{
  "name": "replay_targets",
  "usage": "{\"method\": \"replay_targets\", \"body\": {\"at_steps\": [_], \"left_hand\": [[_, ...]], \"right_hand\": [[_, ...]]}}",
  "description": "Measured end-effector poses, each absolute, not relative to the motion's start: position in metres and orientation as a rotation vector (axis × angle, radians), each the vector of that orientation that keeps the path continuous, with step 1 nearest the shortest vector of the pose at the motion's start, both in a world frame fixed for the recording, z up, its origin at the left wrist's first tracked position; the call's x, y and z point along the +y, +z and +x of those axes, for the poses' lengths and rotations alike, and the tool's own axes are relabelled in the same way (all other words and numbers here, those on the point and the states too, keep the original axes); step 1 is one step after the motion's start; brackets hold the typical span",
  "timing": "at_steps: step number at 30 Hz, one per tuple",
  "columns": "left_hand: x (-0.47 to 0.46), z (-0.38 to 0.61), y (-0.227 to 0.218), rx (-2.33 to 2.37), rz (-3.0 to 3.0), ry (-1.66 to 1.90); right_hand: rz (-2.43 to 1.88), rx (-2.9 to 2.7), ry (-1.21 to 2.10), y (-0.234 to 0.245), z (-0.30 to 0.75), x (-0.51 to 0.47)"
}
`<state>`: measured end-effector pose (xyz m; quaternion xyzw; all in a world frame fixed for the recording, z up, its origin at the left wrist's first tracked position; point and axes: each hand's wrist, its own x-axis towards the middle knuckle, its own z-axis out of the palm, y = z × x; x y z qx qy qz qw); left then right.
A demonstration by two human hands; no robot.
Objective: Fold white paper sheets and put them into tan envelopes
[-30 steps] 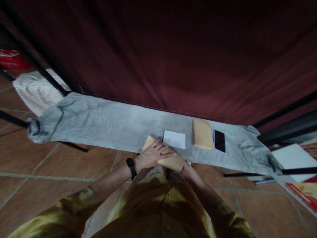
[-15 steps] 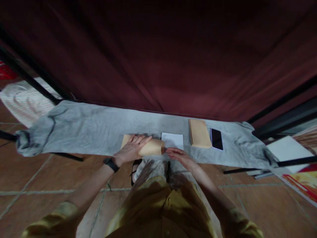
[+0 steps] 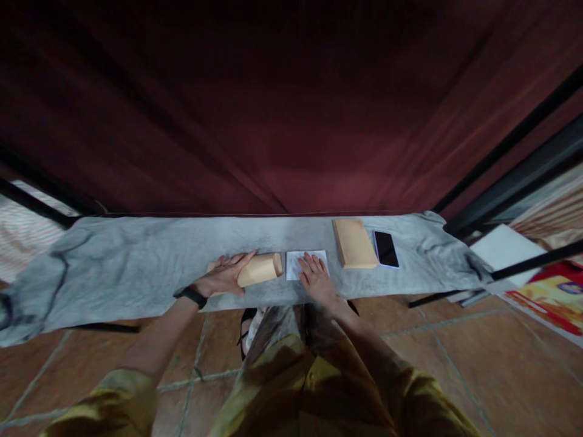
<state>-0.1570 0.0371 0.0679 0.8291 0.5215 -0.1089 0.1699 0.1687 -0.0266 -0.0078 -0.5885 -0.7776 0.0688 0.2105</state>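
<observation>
My left hand (image 3: 224,278) is wrapped over a brown paper envelope (image 3: 262,269) lying on the grey cloth. Its fingers cross the top, with the thumb at the near side. The envelope bulges, and its gaping mouth points right. Just beyond that mouth lies a small stack of white paper (image 3: 294,267); how many sheets there are, I cannot tell. My right hand (image 3: 317,280) rests on this paper with its fingers spread, palm down, holding nothing.
A stack of brown envelopes (image 3: 356,244) lies right of the white paper, with a phone (image 3: 386,249) beside it. The grey cloth (image 3: 150,261) covers a narrow bench. A dark red curtain (image 3: 291,139) hangs behind, and black metal bars (image 3: 514,142) stand at both sides.
My right hand has moved from beside the envelope's mouth onto the white paper. My left hand and the envelope have shifted slightly left of the paper. The camera view has turned a little.
</observation>
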Motion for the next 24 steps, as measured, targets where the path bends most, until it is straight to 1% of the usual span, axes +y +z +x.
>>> {"method": "replay_targets", "body": {"at_steps": [3,7,18,24], "left_hand": [[0.046,-0.156,0.074,1.428,2.333,-0.382],[0.052,-0.155,0.076,1.401,2.306,-0.438],[0.045,-0.159,0.059,1.389,2.354,-0.348],[0.039,-0.159,0.063,1.406,2.348,-0.367]], "right_hand": [[-1.738,-2.198,0.112,-0.017,0.165,-0.025],[-1.781,-2.203,0.086,-0.025,0.166,-0.026],[-1.88,-2.133,0.103,-0.019,0.158,-0.018],[-1.894,-2.097,0.063,-0.022,0.156,-0.019]]}}
